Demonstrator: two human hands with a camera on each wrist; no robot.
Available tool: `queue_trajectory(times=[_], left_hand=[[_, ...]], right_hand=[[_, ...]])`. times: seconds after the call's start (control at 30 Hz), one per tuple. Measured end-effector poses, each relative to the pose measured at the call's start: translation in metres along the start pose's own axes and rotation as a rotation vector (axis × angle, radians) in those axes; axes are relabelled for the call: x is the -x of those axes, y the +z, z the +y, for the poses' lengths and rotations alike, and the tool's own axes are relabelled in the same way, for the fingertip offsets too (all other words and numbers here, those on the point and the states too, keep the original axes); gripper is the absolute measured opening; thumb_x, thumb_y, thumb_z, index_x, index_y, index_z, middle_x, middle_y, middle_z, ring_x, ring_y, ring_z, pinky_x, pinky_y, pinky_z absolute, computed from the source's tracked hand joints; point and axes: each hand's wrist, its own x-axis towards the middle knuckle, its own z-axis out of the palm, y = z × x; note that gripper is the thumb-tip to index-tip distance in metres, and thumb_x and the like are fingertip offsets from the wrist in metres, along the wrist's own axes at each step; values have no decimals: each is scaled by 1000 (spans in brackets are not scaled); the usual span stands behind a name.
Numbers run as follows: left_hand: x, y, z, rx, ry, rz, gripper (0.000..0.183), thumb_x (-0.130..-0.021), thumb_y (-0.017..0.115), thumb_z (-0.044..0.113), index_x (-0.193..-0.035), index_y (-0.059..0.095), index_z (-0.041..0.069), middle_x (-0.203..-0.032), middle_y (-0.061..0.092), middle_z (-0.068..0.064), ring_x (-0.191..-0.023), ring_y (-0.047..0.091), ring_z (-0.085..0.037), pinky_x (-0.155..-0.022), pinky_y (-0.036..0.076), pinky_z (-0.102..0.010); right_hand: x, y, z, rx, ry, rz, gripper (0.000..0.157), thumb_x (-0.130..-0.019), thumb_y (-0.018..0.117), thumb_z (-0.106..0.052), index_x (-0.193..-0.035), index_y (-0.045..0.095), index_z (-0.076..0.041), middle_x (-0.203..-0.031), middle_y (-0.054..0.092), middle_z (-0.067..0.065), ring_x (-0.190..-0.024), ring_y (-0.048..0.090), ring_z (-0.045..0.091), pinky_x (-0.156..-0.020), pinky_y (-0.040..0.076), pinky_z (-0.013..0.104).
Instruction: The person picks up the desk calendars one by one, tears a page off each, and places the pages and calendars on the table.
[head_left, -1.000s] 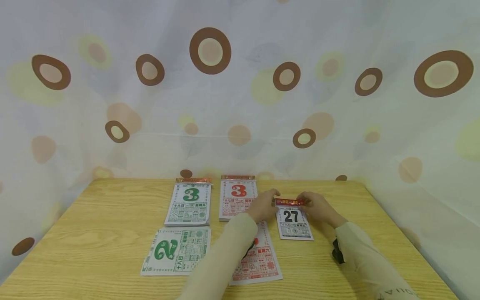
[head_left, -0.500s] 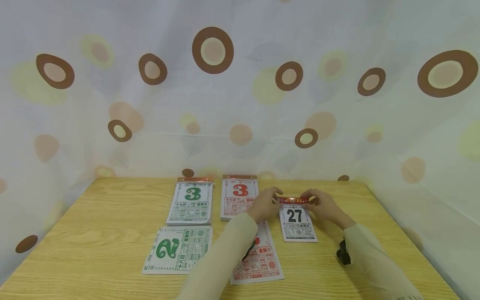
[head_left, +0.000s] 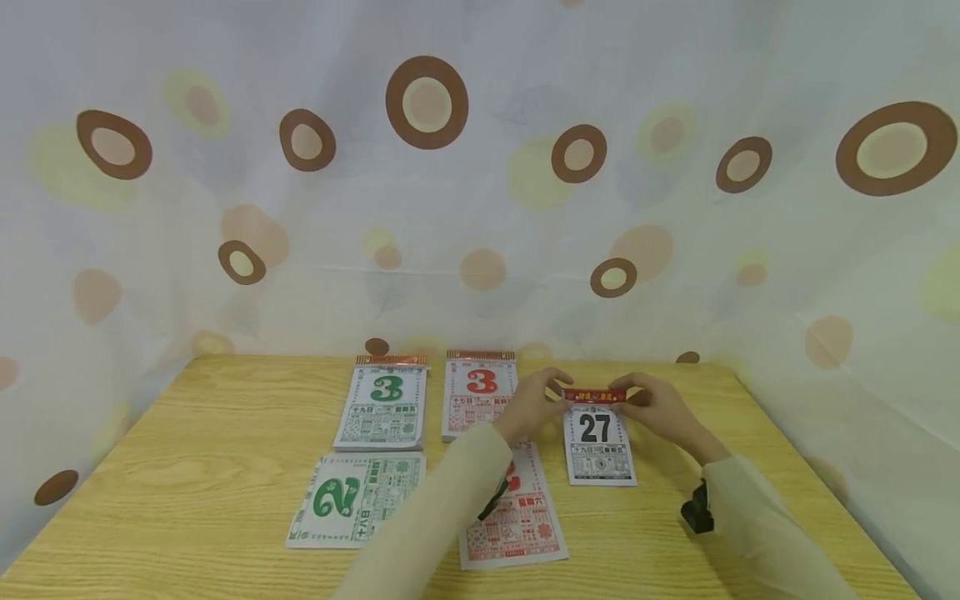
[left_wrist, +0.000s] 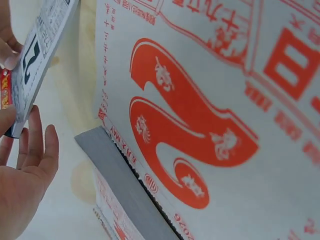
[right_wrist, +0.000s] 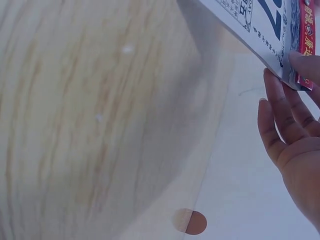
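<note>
A small tear-off calendar (head_left: 600, 454), with a black 27 and a red header strip, is tilted with its top end raised off the table. My left hand (head_left: 531, 407) pinches the header's left corner. At the right corner, my right hand (head_left: 660, 410) grips it, thumb on the front and fingers behind in the right wrist view. Below my left forearm lies a torn-off sheet (head_left: 517, 521) with a red 2, partly covered by the sleeve. Just left of my left hand is a calendar pad (head_left: 476, 404) with a red 3.
Another calendar pad (head_left: 382, 408) with a green 3 lies further left. In front of it is a loose sheet (head_left: 352, 504) with a green 2, turned sideways. The wooden table (head_left: 187, 467) ends at a circle-patterned cloth (head_left: 480, 208) at the back.
Both hands have raised the header end of the small calendar, which now tilts up more. It has shifted slightly right in the view, and the head view has panned a little.
</note>
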Motion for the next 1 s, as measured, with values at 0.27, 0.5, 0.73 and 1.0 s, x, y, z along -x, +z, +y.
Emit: queue_trajectory(times=[0.27, 0.5, 0.73, 1.0], left_hand=[[6, -8, 3, -4, 69, -13, 32, -83, 65, 12, -114, 57, 13, -105, 60, -8, -84, 61, -15, -68, 51, -18], [11, -19, 12, -1, 92, -22, 32, -82, 65, 9, -113, 57, 10, -102, 62, -9, -80, 62, -14, -67, 52, -17], [16, -29, 22, 9, 110, -44, 33, -83, 65, 11, -115, 56, 8, -102, 60, -7, -81, 62, -13, -69, 53, -19], [24, -44, 32, 3, 157, -41, 30, -81, 66, 9, -110, 59, 10, -109, 58, -6, -92, 63, -18, -74, 52, -17]], right_hand=[[2, -4, -1, 1, -4, 14, 27, -84, 64, -9, -109, 60, -3, -107, 62, 20, -77, 65, 23, -64, 51, 19], [2, -9, -13, -27, -61, 40, 25, -84, 64, -8, -108, 60, -4, -106, 62, 19, -79, 67, 24, -65, 52, 19], [7, -16, -43, -2, -105, 76, 25, -82, 63, 1, -106, 59, 1, -103, 62, 20, -76, 66, 22, -64, 52, 19], [4, -15, -44, -11, -139, 110, 26, -83, 64, -4, -109, 60, -5, -103, 62, 15, -76, 64, 10, -63, 52, 18]])
